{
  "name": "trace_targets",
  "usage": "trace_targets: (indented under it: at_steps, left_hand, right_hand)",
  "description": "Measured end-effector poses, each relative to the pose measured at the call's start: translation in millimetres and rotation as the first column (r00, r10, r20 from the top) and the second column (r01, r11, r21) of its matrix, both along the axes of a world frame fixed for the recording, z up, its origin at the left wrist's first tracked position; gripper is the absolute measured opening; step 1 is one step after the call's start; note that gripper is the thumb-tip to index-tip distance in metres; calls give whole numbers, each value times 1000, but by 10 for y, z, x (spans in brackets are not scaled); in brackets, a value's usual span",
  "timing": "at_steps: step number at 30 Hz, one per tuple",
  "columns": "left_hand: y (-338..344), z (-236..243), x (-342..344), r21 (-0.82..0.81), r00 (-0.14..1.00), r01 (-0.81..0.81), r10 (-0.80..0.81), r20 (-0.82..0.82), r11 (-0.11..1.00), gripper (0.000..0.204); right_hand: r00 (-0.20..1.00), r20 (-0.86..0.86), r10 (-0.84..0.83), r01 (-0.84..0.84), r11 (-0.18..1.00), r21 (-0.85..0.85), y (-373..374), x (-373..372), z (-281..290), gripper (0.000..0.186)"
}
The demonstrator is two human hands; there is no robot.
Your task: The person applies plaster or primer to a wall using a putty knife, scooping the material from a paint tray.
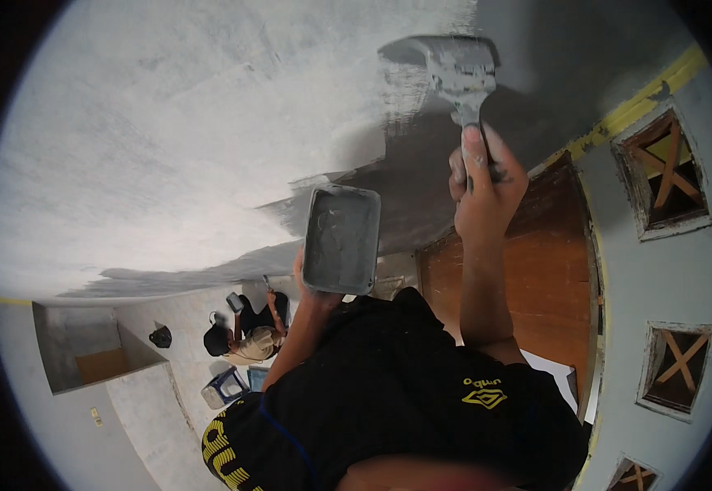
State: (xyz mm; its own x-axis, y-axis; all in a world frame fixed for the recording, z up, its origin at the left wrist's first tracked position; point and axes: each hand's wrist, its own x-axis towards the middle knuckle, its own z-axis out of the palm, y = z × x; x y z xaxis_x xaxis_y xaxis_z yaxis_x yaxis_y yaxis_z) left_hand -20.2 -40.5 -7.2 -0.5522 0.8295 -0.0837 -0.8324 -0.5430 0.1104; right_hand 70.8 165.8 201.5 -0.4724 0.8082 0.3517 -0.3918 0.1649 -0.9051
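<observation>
My right hand (487, 184) grips the handle of a wide, flat brush (460, 69) caked with pale grey material. Its head lies at the ragged edge between the white, streaky surface (176, 131) and a dark grey band (552, 57) at the top. Lower and left of it, my left hand (316, 299) holds a rectangular grey container (341, 237) with grey paint or compound inside; most of that hand is hidden behind the container.
A co-worker (241, 344) in dark cap and beige top holds a small tray and tool at lower left, near a blue step stool (223, 389). A brown door (536, 278), yellow tape (634, 106) and small openings with crossed slats (662, 168) line the right; a recess (78, 344) sits far left.
</observation>
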Motion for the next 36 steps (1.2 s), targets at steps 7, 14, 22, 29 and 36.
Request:
trace_targets:
  at_steps: [7, 14, 22, 29, 36]
  left_hand:
    - [86, 66, 67, -13, 997, 56, -55, 56, 998, 53]
    - [101, 27, 77, 60, 997, 44, -40, -64, 997, 57]
    - [53, 50, 78, -58, 999, -3, 1, -34, 998, 51]
    - [-14, -115, 12, -82, 999, -40, 40, 0, 996, 49]
    - [-17, -29, -22, -110, 997, -74, 71, -27, 991, 47]
  right_hand:
    - [993, -107, -56, 72, 987, 147, 160, -65, 279, 28]
    - [991, 125, 41, -43, 999, 11, 117, 52, -250, 25]
    - [903, 282, 323, -218, 912, -346, 106, 284, -1079, 36]
    - [796, 385, 466, -97, 727, -680, -68, 444, -1533, 31]
    - [872, 277, 403, -184, 796, -576, -272, 547, -1306, 26]
